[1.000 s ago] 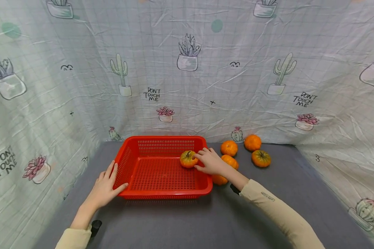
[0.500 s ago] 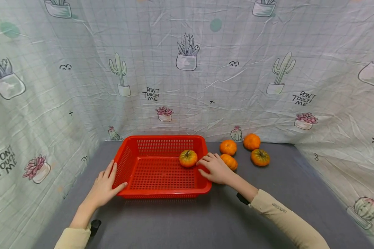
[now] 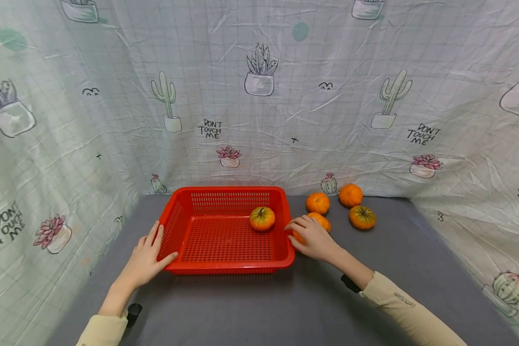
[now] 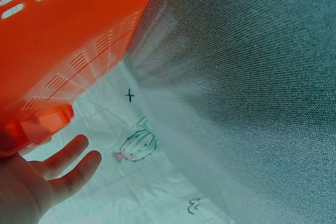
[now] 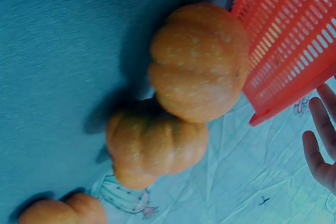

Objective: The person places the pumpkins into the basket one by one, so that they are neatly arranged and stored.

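Observation:
In the head view, a red slotted plastic basket (image 3: 229, 265) stands on the grey table. One small orange-and-green pumpkin (image 3: 262, 219) sits inside it near the right wall. My left hand (image 3: 142, 259) rests on the basket's left rim, its fingers spread along the outside and thumb at the front corner. My right hand (image 3: 313, 239) hovers just outside the right rim with loosely bent fingers, above an orange pumpkin (image 3: 299, 236) that it partly hides. The right wrist view shows those fingers (image 5: 316, 119) apart from the nearest pumpkin (image 5: 202, 61), with nothing held.
Behind the right hand lies another orange pumpkin (image 3: 321, 221). Farther back are two orange pumpkins, one nearer (image 3: 317, 203) and one at the back edge (image 3: 351, 195), plus a greenish-orange pumpkin (image 3: 362, 217). A cactus-print cloth (image 3: 259, 129) hangs around the table.
My right hand has let go of the pumpkin inside the basket and drawn back rightward over the rim, toward the pumpkins outside. The left hand stays on the left rim.

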### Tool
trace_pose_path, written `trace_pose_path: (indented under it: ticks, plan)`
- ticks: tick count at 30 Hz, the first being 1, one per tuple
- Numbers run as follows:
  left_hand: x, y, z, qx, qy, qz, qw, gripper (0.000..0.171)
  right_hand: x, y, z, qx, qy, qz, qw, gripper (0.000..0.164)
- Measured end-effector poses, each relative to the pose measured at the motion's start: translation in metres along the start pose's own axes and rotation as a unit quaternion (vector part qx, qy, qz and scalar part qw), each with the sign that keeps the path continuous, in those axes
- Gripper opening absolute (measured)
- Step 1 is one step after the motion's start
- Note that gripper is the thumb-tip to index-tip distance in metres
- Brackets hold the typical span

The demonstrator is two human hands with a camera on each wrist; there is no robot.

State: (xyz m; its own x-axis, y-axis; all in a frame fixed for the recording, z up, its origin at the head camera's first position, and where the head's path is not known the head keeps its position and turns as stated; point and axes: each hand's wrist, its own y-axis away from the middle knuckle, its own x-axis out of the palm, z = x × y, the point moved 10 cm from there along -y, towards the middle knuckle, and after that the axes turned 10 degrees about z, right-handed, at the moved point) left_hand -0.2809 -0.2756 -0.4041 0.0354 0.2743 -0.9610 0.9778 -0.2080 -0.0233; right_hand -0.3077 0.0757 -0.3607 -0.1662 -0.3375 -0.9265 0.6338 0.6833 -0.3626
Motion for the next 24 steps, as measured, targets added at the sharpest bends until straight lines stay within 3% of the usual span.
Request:
trace_pose_path:
  ticks: [17, 24]
  plan:
    - [0.002, -0.001, 0.001, -0.001, 0.002, -0.001, 1.0000, 0.086, 0.000, 0.035, -0.027, 0.020, 0.013, -0.025, 0.999, 0.027]
    - [0.002, -0.002, 0.002, -0.003, 0.006, -0.001, 1.0000, 0.085, -0.003, 0.053, -0.052, 0.060, 0.038, -0.036, 0.997, 0.028]
